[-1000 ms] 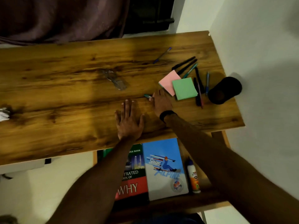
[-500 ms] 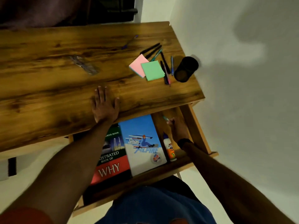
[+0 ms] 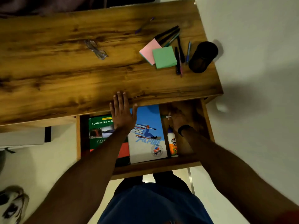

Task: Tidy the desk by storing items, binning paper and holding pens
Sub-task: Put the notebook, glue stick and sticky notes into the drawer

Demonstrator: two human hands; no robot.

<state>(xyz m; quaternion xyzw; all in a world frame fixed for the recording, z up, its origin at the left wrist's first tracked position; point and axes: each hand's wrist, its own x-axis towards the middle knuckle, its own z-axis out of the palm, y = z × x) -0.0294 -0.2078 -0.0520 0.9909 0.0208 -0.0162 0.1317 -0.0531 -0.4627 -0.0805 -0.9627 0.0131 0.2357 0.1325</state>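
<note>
An open wooden drawer (image 3: 155, 167) under the desk holds a green book (image 3: 98, 126), a blue ski notebook (image 3: 147, 136) and a glue bottle (image 3: 172, 143). My right hand (image 3: 179, 116) is inside the drawer's right part, fingers closed on a small teal item (image 3: 165, 117), low near the drawer floor. My left hand (image 3: 122, 111) lies flat, fingers spread, on the desk's front edge (image 3: 97, 109). On the desktop lie pink (image 3: 148, 49) and green (image 3: 164, 57) sticky-note pads, several pens (image 3: 178, 52) and a black pen holder (image 3: 203, 56).
A purple pen (image 3: 144, 25) and a clear tangled item (image 3: 96, 49) lie further back on the desk. The white wall runs along the desk's right side. A shoe (image 3: 11, 202) is on the floor at lower left.
My right hand carried the small teal item from the desktop down into the drawer's right part. My left hand stayed on the desk edge. The view tilted downward.
</note>
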